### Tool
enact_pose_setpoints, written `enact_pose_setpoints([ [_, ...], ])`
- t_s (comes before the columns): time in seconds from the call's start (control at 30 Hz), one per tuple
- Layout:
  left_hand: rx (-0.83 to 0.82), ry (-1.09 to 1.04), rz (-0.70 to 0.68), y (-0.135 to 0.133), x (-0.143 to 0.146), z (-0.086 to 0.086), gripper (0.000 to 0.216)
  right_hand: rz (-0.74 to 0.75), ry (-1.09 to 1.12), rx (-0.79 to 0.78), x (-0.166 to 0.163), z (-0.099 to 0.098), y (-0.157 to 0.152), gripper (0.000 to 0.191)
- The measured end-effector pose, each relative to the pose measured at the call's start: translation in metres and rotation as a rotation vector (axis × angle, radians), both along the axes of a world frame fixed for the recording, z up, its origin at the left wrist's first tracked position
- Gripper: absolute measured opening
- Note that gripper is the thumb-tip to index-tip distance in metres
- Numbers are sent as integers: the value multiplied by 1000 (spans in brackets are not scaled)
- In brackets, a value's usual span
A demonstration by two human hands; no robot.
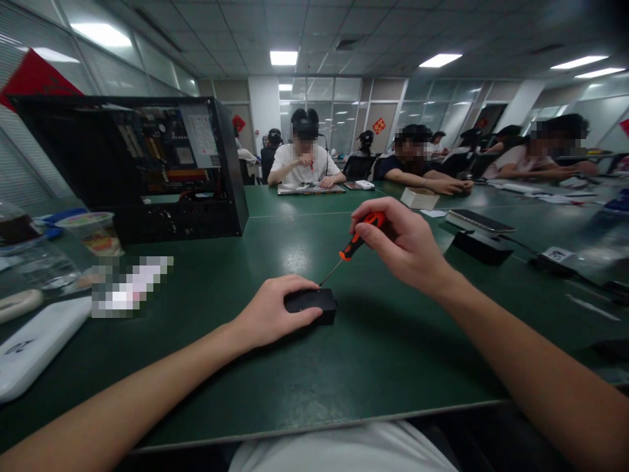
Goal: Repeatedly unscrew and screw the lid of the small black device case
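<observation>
"What lies where on that table (295, 387)?"
"Box (322, 300) mid-table, within the left hand (272, 311); screwdriver (354, 248) in the right hand (403, 239), tip at the box's far edge."
"And further out?"
"Computer case (230, 170) behind, leftward; cup (98, 239) before it (bottle (42, 259) left of that, I notice); carton (419, 198) beyond the right hand."

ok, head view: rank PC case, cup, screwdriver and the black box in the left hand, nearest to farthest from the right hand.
From the right hand:
1. Screwdriver, in its fingers
2. Black box, below and to the left
3. PC case, farther left and back
4. Cup, far left
</observation>
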State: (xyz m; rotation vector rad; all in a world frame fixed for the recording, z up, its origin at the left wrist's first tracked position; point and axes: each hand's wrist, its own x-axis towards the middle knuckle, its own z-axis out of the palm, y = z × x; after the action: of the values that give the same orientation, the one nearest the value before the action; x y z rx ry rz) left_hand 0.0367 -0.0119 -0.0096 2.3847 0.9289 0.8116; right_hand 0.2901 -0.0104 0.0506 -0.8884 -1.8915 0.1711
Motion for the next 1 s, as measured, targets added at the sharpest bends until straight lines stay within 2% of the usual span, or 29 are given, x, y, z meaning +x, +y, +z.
enact_pose_setpoints([
  [0.47,32,-45,-2,-1,0,-8,28,32,-39,48,-5,-2,0,19],
  [0.73,38,-49,-26,0,-1,-10,30,7,12,-1,-11,-4,9,23],
  [1.0,40,-60,-57,2,-6,-13,31,123,-87,-22,-24,13,16,25],
])
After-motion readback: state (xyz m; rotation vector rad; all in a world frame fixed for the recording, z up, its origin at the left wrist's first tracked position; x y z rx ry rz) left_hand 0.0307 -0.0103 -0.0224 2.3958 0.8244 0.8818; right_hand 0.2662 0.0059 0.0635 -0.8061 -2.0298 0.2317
